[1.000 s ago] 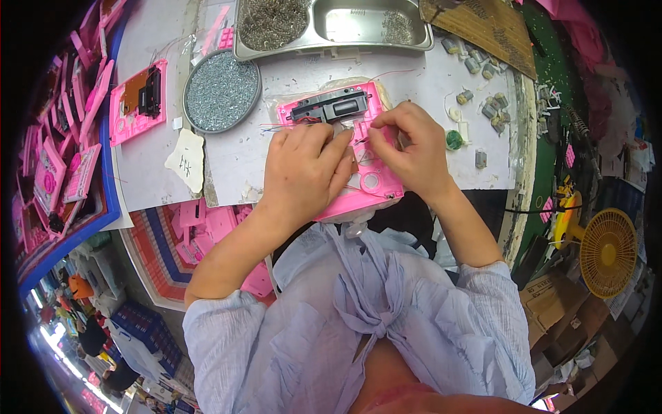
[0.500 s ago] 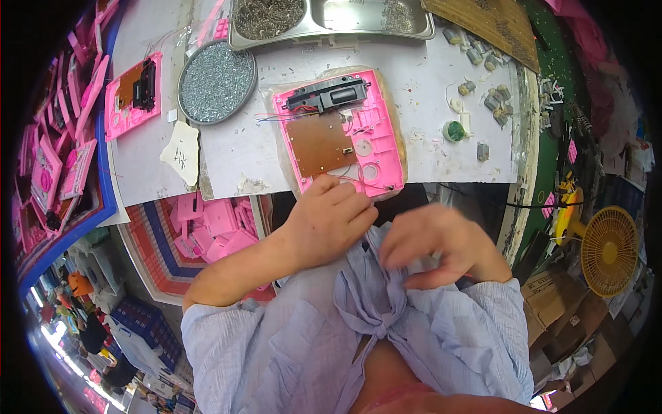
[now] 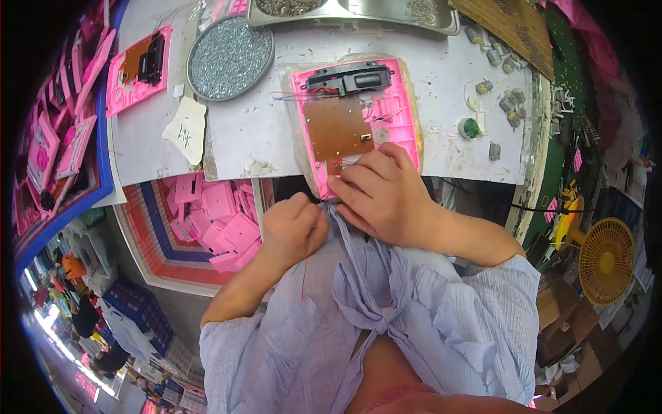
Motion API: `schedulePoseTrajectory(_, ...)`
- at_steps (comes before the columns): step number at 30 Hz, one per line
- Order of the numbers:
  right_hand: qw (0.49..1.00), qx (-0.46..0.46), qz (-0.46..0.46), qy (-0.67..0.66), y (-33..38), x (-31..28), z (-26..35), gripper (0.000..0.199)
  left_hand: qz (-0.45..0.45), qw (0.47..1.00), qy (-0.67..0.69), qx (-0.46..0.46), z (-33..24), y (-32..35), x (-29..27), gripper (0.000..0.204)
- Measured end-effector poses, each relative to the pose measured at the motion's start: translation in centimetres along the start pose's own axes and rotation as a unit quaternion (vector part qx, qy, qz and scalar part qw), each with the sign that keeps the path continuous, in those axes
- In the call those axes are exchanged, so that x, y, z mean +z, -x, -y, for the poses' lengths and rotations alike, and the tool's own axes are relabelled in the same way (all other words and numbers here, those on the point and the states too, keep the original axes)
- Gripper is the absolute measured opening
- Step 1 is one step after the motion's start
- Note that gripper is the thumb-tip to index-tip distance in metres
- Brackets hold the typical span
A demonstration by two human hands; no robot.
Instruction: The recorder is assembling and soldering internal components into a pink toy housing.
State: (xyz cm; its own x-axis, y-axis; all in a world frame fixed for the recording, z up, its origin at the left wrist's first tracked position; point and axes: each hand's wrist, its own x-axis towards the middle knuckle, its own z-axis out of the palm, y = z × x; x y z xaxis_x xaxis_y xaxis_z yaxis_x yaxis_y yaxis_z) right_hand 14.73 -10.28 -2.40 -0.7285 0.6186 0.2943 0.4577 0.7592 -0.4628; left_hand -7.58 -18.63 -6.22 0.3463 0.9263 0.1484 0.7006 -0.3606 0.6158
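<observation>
A pink plastic housing (image 3: pixel 412 121) lies on the table in front of me, its near end at the table's front edge. Fitted in it are a brown circuit board (image 3: pixel 336 127) and, at the far end, a black speaker-like part (image 3: pixel 369 79). My right hand (image 3: pixel 386 190) lies over the near end, fingers bent and pressed together at the wiring below the board. Its fingertips hide what they pinch. Just off the near left corner, my left hand (image 3: pixel 295 224) is closed in a fist, and a thin red wire (image 3: pixel 304 279) hangs from it against my shirt.
Left of the housing stand a round tray of small screws (image 3: pixel 231 58) and another pink housing (image 3: pixel 117 100). A metal tray (image 3: pixel 386 15) is at the back; small motors (image 3: pixel 510 103) lie to the right. Pink parts (image 3: pixel 231 231) fill a bin below left. A yellow fan (image 3: pixel 607 261) stands right.
My right hand has moved from in front of my shirt onto the housing's near end. My left hand has drawn back off the housing, down and left, with a red wire now hanging from it.
</observation>
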Motion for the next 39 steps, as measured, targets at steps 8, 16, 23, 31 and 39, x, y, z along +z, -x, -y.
schedulePoseTrajectory(8, 0.999, 0.000, -0.031, 0.017, -0.4, 2.0, 0.0, 0.026, 0.214, 0.974, 0.040, 0.065, 0.1, -2.1, -3.8, 0.015)
schedulePoseTrajectory(16, 0.998, -0.013, -0.054, -0.017, 0.7, -0.1, -0.7, 0.032, 0.004, 0.993, 0.096, 0.074, 1.5, -4.0, -1.9, 0.022)
schedulePoseTrajectory(23, 0.982, 0.144, -0.117, 0.027, 4.1, -7.2, -8.1, 0.017, 0.045, 0.985, 0.057, 0.155, 3.0, -5.3, -3.3, 0.022)
schedulePoseTrajectory(31, 0.924, 0.302, -0.220, -0.080, 0.5, -17.4, -22.0, 0.018, 0.076, 0.975, 0.082, 0.194, 3.8, -7.9, -4.8, 0.021)
schedulePoseTrajectory(39, 0.939, 0.151, -0.200, 0.234, -21.0, -23.7, -34.6, 0.022, 0.118, 0.968, 0.129, 0.180, 4.3, -8.0, -4.5, 0.018)
